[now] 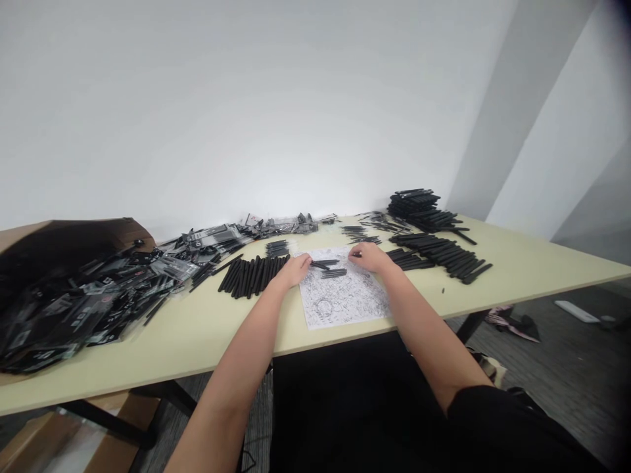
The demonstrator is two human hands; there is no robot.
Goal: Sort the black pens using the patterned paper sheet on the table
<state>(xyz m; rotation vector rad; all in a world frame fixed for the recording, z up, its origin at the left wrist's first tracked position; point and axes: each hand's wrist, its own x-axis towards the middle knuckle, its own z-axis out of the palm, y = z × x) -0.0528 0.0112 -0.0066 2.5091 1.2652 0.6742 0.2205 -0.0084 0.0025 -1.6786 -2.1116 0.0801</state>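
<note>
My left hand is closed around a slim black pen, which points right over a scribble-covered white sheet. My right hand is pinched at the sheet's upper right; a small dark piece shows at its fingertips, too small to name. Between the hands, thin dark sticks like pen refills lie in a small group on the sheet. Left of my left hand is a row of thick black pens. More black pens lie in rows right of my right hand.
Clear plastic packets with black inserts spill from a cardboard box at the left. A tall stack of black pens stands at the back right. Thin sticks lie behind the sheet. The yellow table backs onto a white wall.
</note>
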